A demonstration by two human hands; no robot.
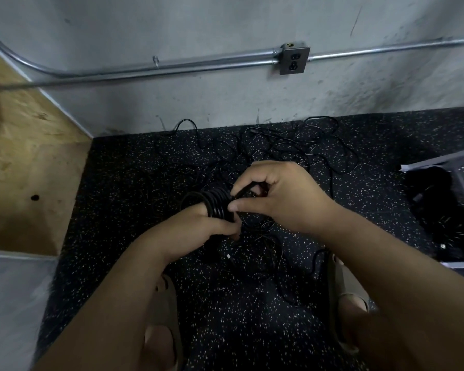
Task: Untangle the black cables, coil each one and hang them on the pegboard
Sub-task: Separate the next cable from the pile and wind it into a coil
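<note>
Fingers of left hand [198,228] curl round glossy black cable coil [216,203]; right hand [276,199] pinches its loose strand [240,192].

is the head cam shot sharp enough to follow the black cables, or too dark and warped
Head view: dim light, so the loose black cables nearly vanish into the dark speckled floor; the coiled black cable in the left hand reads clearly; wide-angle bows the grey metal wall conduit; the right edge is blurred.

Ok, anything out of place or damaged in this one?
Only the loose black cables sprawl tangled over the speckled floor by the wall, one loop riding up it. The coil in the left hand looks tidy; no damage visible.
</note>
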